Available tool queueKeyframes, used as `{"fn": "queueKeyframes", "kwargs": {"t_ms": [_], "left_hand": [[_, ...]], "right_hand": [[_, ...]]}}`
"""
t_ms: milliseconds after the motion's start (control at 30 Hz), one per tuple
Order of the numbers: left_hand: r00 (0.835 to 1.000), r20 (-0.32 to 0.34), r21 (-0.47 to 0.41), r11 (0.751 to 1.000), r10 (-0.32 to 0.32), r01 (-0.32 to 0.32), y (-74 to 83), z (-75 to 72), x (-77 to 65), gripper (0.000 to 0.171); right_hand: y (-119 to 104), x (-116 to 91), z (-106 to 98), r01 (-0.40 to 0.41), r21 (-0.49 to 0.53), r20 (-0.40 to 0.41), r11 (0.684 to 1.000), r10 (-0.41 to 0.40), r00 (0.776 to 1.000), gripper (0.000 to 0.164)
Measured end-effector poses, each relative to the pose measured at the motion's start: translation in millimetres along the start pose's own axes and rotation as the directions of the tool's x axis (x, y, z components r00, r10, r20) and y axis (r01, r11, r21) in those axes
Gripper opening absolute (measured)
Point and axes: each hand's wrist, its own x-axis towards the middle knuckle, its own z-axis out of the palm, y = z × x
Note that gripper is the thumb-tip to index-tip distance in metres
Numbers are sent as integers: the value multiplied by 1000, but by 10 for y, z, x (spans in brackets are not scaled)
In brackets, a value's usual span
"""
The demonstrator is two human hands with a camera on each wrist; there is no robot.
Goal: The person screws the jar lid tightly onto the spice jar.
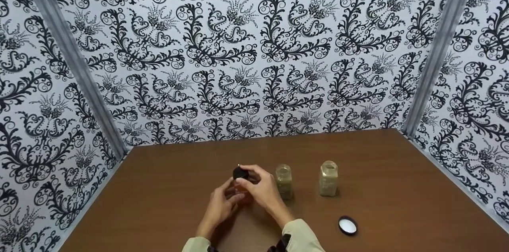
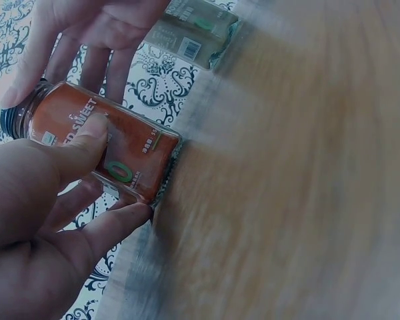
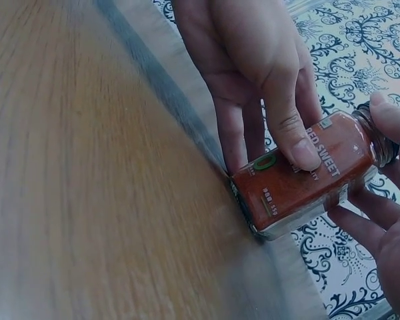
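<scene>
A square glass spice jar (image 2: 137, 143) full of red powder, with "RED SWEET" printed on its front, stands on the brown table between both hands. My left hand (image 1: 219, 205) grips its body, the thumb across the label in both wrist views. At the top sits a black screw lid (image 1: 240, 173), which my right hand (image 1: 265, 191) holds between thumb and fingers. Just right of that hand is a lidless glass jar (image 1: 284, 188) with greenish powder, partly behind the wrist.
Farther right on the table (image 1: 175, 176) stands another lidless glass jar (image 1: 328, 183) with pale greenish powder. A loose black lid (image 1: 348, 225) with a white inside lies face up nearer the front. Patterned walls (image 1: 254, 65) enclose the back and sides.
</scene>
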Motion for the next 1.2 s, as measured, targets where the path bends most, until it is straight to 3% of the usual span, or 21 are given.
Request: {"fn": "queueKeyframes", "kwargs": {"t_ms": [433,733,1033,1200], "left_hand": [[1000,-12,-7,1000,-13,13,-11,22,2,66],[1000,-9,-25,1000,11,-11,-16,11,10,64],[1000,12,-38,999,-4,5,-28,-5,8,71],[1000,11,-39,999,4,-4,-35,-3,7,69]], "right_hand": [[-40,2,12,2,-77,-5,997,-2,1000,28],[-58,11,47,55,-77,-29,996,-58,998,31],[-57,18,32,76,-102,-23,992,-78,997,26],[-63,20,41,101,-185,-40,977,-111,993,28]]}}
